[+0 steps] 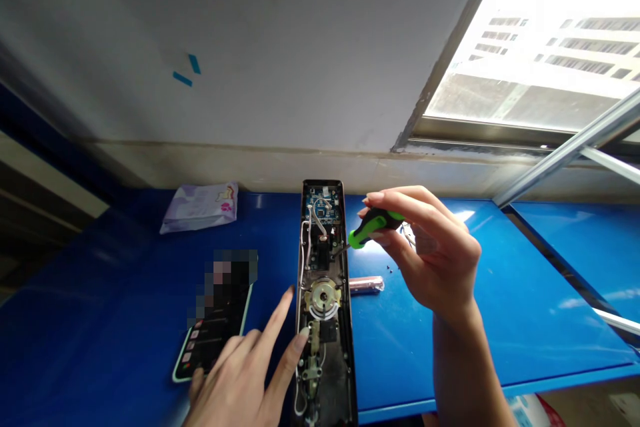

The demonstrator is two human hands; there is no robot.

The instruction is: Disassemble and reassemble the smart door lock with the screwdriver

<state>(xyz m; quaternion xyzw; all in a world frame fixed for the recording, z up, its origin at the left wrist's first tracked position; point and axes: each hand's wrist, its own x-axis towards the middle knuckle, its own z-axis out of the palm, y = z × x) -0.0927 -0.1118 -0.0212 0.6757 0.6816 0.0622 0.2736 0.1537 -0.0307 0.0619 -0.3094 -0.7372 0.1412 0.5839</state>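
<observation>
Right hand (437, 247) raised, fingers closed around a green-and-black screwdriver (371, 227), tip inside an opened electronic device (336, 373), centre of blue surface (400, 360), left hand (245, 373) palm down, spread, gripping nothing, thumb over device's left edge

Green-black screwdriver (373, 227) in right fingers (417, 205)

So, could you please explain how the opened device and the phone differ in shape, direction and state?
The opened device is long and narrow; the phone is shorter and proportionally broader. The device runs almost straight up the view, while the phone slants. The device exposes its circuit board, whereas the phone shows a lit screen. Both are on the blue table.
</observation>
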